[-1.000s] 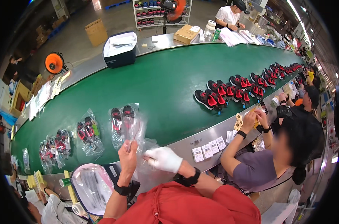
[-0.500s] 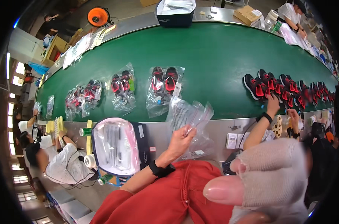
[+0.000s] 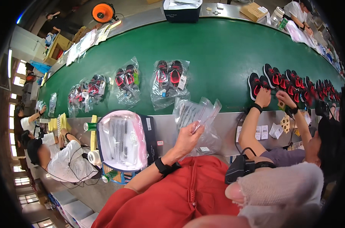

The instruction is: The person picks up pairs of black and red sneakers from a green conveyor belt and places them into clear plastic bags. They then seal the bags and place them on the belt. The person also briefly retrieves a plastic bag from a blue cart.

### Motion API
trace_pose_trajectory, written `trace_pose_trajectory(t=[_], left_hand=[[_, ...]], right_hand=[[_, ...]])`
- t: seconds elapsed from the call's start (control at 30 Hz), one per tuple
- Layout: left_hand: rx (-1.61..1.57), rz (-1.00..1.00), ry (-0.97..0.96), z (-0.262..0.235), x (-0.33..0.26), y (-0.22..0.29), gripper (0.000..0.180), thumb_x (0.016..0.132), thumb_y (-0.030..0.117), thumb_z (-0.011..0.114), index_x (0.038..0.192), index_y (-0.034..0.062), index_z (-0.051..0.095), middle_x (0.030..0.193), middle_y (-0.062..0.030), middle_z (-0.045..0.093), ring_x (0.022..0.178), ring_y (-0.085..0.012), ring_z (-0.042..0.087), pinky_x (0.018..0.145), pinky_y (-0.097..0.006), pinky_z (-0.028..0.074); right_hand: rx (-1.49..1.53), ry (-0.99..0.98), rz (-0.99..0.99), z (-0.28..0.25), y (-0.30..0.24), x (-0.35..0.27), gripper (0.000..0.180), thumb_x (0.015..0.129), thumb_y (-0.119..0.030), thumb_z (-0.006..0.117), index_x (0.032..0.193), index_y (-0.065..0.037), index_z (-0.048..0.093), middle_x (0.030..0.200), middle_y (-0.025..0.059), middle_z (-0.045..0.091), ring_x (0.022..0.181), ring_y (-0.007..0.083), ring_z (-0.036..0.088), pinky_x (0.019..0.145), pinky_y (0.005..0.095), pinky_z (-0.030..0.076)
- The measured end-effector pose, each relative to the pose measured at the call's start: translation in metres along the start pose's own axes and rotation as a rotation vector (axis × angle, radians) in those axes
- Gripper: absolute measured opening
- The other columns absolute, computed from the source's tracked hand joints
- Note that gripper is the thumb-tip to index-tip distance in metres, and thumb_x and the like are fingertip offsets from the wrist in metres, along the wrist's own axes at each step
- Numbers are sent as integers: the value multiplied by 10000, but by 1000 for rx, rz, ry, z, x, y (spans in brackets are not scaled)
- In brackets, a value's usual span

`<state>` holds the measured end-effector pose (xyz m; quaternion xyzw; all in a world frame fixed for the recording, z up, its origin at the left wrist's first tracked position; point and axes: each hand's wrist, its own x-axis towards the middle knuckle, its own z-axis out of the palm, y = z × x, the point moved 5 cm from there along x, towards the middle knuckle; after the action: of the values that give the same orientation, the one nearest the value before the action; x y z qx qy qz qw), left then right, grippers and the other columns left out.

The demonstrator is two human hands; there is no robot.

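My left hand (image 3: pixel 187 139), with a black band at its wrist, pinches the upper edge of a clear plastic bag (image 3: pixel 187 114) over the table's near edge. The bag hangs loosely and has printing on it. Very close to the view at the lower right is my right hand (image 3: pixel 275 192), in a whitish knit covering that leaves a fingertip bare. Its fingers are partly out of view, look apart, and show nothing between them. Beyond the bag, a pair of black and red sneakers (image 3: pixel 169 74) lies in clear plastic on the green table (image 3: pixel 214 57).
More bagged sneakers (image 3: pixel 127 78) lie to the left. Unbagged sneakers (image 3: pixel 273 76) line the right side, where a co-worker's hands (image 3: pixel 263 97) touch a pair. A dark bin (image 3: pixel 151 133) with bags inside stands left of my arm. Another bin (image 3: pixel 182 16) sits at the far edge.
My right hand has turned and shifted lower, showing fewer fingers. My left hand keeps its hold on the bag. The co-worker's two hands have come together at the nearest unbagged sneakers.
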<state>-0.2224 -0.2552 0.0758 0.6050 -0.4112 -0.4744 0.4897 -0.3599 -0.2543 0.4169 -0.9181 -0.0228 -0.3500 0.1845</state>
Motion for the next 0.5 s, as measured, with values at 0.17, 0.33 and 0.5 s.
trace_pose_trajectory(t=[0.17,0.33,0.5], left_hand=[[34,-3,-10,-4,-11,2,193,921,181,556,874,-5,577,618,32,394,614,-48,329,509,-258,311],[-1,6,-1,-9,-17,2,198,920,188,559,895,-7,579,609,23,395,609,-52,329,505,-263,317],[100,15,-56,-12,-22,16,197,915,196,565,897,-1,578,586,-1,379,589,-63,321,490,-277,315]], right_hand=[[11,-10,3,3,-9,6,238,697,-46,610,932,-73,638,804,73,599,673,221,579,593,318,473],[22,-32,-4,10,-21,16,235,696,-49,609,929,-72,638,808,74,599,676,219,580,594,316,475],[32,-51,6,15,-28,21,232,696,-52,608,925,-71,637,813,75,600,679,217,581,596,315,478]])
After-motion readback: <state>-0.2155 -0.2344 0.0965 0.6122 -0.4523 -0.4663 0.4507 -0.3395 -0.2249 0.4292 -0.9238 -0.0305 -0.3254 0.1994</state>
